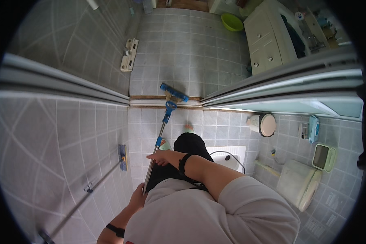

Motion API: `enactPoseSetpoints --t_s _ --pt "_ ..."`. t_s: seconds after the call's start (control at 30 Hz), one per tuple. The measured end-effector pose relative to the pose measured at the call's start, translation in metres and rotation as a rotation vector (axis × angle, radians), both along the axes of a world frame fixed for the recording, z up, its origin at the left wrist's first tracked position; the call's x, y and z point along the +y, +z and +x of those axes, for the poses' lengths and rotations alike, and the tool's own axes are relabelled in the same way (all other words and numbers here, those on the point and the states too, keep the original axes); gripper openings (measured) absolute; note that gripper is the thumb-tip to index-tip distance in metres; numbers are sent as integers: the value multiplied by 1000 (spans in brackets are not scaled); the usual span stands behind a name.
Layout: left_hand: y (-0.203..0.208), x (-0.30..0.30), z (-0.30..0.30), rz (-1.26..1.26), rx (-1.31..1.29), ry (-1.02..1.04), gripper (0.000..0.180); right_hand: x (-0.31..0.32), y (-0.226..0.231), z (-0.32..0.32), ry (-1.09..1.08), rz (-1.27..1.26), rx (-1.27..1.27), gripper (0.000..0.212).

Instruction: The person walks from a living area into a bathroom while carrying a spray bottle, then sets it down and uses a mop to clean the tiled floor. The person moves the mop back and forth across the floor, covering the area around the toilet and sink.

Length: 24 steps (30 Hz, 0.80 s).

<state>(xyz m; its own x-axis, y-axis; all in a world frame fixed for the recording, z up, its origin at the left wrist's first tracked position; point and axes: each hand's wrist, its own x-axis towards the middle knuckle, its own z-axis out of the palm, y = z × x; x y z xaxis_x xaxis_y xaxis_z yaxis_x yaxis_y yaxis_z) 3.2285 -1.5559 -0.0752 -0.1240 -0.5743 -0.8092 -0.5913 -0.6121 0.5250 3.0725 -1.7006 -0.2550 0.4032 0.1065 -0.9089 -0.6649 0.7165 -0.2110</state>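
Note:
A sponge mop (pixel 162 129) with a silver pole and blue fittings slants away from my body. Its blue-edged head (pixel 174 93) is over the door sill, past my feet. Low on the pole's near end, my left hand (pixel 138 196) is closed, its fingers partly hidden by my shirt. Farther along, my right hand (pixel 161 157) wraps the pole, one finger pointing out to the left. A blue lever (pixel 170 109) sits on the pole just behind the head.
Sliding door frames (pixel 272 87) flank the sill (pixel 164 103). At left a second flat mop (pixel 123 157) leans on the tiled wall. A squat toilet (pixel 232 159), a bin (pixel 267 125) and a cistern (pixel 295 183) are on the right. Beyond stand a cabinet (pixel 264 38) and a green basin (pixel 232 22).

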Motion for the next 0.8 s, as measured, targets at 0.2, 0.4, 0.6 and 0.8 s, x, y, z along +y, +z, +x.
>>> enactPoseSetpoints --t_s 0.2,0.4,0.6,0.8 --pt "-37 -220 -77 38 289 257 72 -177 -34 -53 -836 -612 207 63" --pt "26 -235 -49 460 440 420 54 -276 -24 -75 -1038 -400 183 65" --pt "39 -281 -42 263 126 312 36 -342 -24 -57 -703 -665 486 51" --pt "-67 -470 -85 302 361 327 32 -521 -101 -124 -1076 -601 323 47"
